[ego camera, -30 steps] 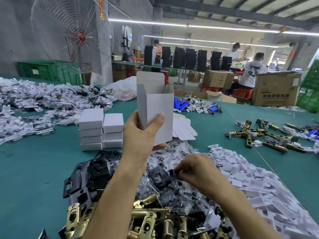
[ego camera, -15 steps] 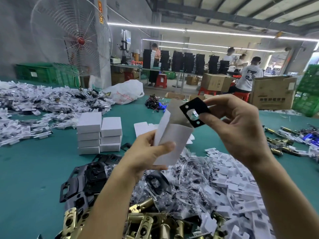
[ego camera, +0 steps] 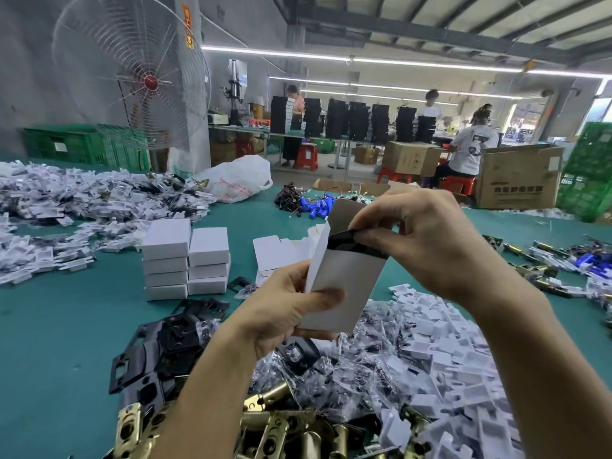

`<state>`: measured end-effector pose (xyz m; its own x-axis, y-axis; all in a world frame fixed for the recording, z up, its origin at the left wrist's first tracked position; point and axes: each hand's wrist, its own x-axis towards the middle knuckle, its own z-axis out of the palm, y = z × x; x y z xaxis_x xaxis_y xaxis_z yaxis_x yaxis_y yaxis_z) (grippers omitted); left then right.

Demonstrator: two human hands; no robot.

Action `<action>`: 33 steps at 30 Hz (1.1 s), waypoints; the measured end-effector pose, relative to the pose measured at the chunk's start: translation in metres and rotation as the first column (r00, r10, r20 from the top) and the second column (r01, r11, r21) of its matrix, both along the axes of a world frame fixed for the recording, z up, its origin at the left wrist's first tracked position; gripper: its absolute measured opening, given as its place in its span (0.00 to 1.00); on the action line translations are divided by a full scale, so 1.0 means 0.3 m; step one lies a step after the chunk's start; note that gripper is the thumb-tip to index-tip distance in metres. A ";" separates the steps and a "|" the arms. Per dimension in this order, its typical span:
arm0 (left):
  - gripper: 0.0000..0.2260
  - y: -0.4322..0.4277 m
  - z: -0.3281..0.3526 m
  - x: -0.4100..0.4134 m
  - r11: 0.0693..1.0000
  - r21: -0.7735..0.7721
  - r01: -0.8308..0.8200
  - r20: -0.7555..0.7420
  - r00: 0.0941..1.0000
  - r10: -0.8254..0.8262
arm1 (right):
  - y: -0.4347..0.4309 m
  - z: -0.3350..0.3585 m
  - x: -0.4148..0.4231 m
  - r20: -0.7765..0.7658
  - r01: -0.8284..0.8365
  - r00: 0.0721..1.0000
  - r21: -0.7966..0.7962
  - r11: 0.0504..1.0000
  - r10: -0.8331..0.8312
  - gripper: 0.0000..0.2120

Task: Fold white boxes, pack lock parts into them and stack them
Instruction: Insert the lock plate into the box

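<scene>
White box (ego camera: 351,282), upright, gripped by the left hand (ego camera: 281,313); right hand (ego camera: 424,250) pinches a black plate (ego camera: 341,242), seemingly half inside, at the box's twelve o'clock.

A large wire-caged fan (ego camera: 132,84) with a red hub is mounted at far left, with green crates (ego camera: 82,145) stacked below it. A white plastic bag (ego camera: 236,178) is seen at the far edge of the teal table (ego camera: 66,326) (its red print unreadable). Cardboard cartons (ego camera: 516,177) and red stools (ego camera: 306,156) are placed beyond.
</scene>
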<state>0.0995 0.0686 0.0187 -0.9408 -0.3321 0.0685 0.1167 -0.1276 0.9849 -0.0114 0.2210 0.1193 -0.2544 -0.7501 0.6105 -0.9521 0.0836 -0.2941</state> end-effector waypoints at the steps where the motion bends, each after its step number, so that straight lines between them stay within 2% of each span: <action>1: 0.13 0.001 0.002 0.001 1.000 -0.004 -0.009 -0.007 1.000 0.009 | -0.003 0.007 0.002 -0.004 0.009 1.000 0.018 1.000 -0.009 0.06; 5: 0.15 0.001 0.004 0.005 0.998 -0.004 -0.056 -0.008 0.998 0.056 | -0.029 0.031 0.008 -0.033 0.060 0.998 0.109 0.992 -0.057 0.07; 10: 0.19 0.001 0.002 0.008 0.989 -0.080 -0.126 0.008 0.992 0.127 | -0.022 0.066 -0.003 -0.053 0.075 0.996 0.188 0.979 -0.066 0.07; 14: 0.21 0.003 0.005 0.005 0.986 -0.100 -0.135 0.006 0.991 0.136 | -0.005 0.072 -0.019 -0.025 0.056 0.998 0.148 0.987 -0.053 0.08; 17: 0.18 0.008 0.002 0.003 0.983 -0.098 -0.152 0.004 0.988 0.154 | -0.023 0.041 -0.002 -0.033 0.054 0.998 0.105 0.993 -0.051 0.07; 19: 0.18 0.008 0.001 0.003 0.977 -0.108 -0.183 0.006 0.983 0.185 | -0.028 0.032 0.009 -0.057 0.051 0.997 0.155 0.987 -0.043 0.07; 22: 0.16 0.006 -0.001 0.000 0.964 -0.106 -0.243 -0.004 0.970 0.244 | -0.002 0.053 0.001 0.003 -0.029 1.000 0.244 0.969 0.029 0.08; 28: 0.21 0.006 0.002 -0.005 0.973 -0.077 -0.217 -0.032 0.976 0.215 | 0.020 0.068 -0.009 -0.018 -0.035 0.999 0.087 0.996 0.037 0.08; 31: 0.18 0.001 0.003 -0.001 0.978 -0.067 -0.196 -0.040 0.980 0.194 | 0.002 0.043 0.006 -0.012 -0.005 1.000 0.035 0.999 0.005 0.07; 33: 0.17 0.001 0.003 0.001 0.982 -0.068 -0.179 -0.036 0.984 0.177 | -0.014 0.031 0.015 -0.020 0.036 0.999 0.059 0.998 -0.035 0.06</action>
